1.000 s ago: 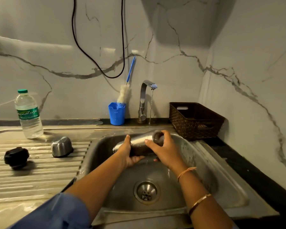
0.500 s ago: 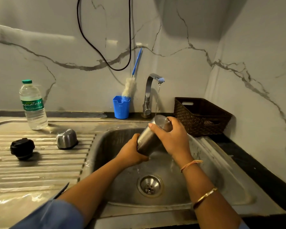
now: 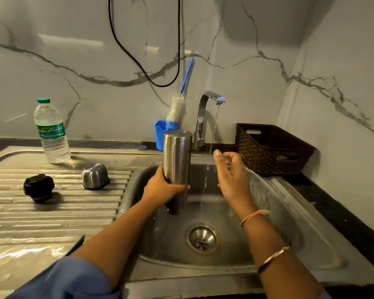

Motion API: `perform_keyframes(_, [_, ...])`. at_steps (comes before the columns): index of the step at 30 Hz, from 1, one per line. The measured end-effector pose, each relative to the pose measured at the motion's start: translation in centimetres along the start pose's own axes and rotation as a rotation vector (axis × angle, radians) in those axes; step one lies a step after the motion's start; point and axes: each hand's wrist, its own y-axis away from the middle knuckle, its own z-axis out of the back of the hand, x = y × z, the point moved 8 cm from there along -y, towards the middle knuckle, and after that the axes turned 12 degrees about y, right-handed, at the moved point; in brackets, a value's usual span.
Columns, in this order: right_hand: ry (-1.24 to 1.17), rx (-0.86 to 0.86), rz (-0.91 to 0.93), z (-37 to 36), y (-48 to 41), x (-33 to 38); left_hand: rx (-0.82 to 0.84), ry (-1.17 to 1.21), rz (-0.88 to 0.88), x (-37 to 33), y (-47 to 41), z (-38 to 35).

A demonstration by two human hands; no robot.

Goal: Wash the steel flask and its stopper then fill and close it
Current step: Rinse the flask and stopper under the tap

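Observation:
My left hand (image 3: 162, 188) grips the steel flask (image 3: 177, 156) round its lower body and holds it vertical over the sink (image 3: 268, 212), flat end up and narrow dark end down. To the right of the flask, apart from it, my right hand (image 3: 231, 175) hangs with loosely curled fingers and holds nothing. A thin stream of water from the tap (image 3: 205, 117) falls beside its fingers. On the ribbed drainboard (image 3: 52, 214) to the left lie the black stopper (image 3: 39, 187) and the steel cap (image 3: 95, 175).
A plastic water bottle (image 3: 51, 132) stands at the back left of the drainboard. Behind the flask, a blue cup (image 3: 160, 134) holds a bottle brush (image 3: 177, 108). A dark woven basket (image 3: 272, 147) sits right of the tap. The drain (image 3: 203, 238) lies in the sink floor.
The flask went from lying sideways, to tilted, to vertical with its open end turned down. My right hand let go of it and moved off to the right.

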Motion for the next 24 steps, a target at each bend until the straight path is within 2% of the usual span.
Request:
perform_keyframes(2, [-0.019,0.011,-0.006,-0.2,-0.1,-0.2,-0.085,0.125,-0.128,-2.7,-0.3,1.1])
perform_keyframes(4, [-0.037,0.005,-0.007,-0.1,-0.1,-0.3,-0.078,0.265,-0.189,-4.9,-0.5,1.4])
perform_keyframes(6, [-0.041,0.003,-0.003,-0.2,-0.1,-0.4,-0.001,0.213,-0.158,-5.0,-0.4,0.6])
perform_keyframes(8, [-0.032,0.025,-0.017,-0.5,0.2,-0.9,0.081,0.033,-0.052,-3.0,0.5,-0.5])
perform_keyframes(10, [-0.033,0.043,-0.022,-0.8,0.4,-1.1,0.092,-0.076,-0.016,-1.6,1.1,-0.8])
perform_keyframes(11, [-0.035,0.041,-0.015,-0.7,0.5,-1.1,0.067,-0.086,-0.053,-1.9,1.2,-0.5])
perform_keyframes(13, [-0.035,0.016,0.002,-0.4,0.4,-0.8,-0.004,0.006,-0.189,-4.6,1.2,0.7])
perform_keyframes(15, [-0.037,-0.003,0.012,-0.3,0.3,-0.5,0.002,0.179,-0.241,-6.9,1.1,1.2])
perform_keyframes(17, [-0.032,0.012,0.006,-0.6,0.5,-0.5,0.098,0.159,-0.197,-7.0,1.1,0.4])
perform_keyframes(19, [-0.044,0.043,-0.018,-1.1,0.7,-1.0,0.169,-0.017,-0.118,-4.5,1.6,-0.5])
perform_keyframes(22, [-0.063,0.087,-0.027,-1.5,0.9,-1.1,0.189,-0.068,-0.009,-1.0,2.0,-0.5])
perform_keyframes(24, [-0.058,0.1,-0.002,-1.8,1.1,-0.7,0.151,-0.021,-0.009,-1.5,2.1,0.6])
